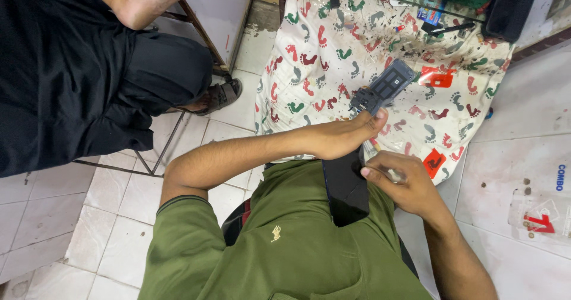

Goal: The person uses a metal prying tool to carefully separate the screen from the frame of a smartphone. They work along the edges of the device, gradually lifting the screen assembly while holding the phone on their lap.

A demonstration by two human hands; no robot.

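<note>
White floor tiles and a footprint-patterned cloth frame the scene: mid-frame, the left hand pinches a small black part, the right hand grips a dark flat device; work appears unfinished.

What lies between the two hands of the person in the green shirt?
In the head view, a long dark flat device lies between the left hand and the right hand; both hands touch it.

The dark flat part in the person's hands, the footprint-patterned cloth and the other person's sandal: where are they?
Dark flat part (pixel 386 86): head view, on its upper flat face.
Footprint-patterned cloth (pixel 321 50): head view, on a bare printed patch.
Sandal (pixel 219 98): head view, on its straps.
</note>
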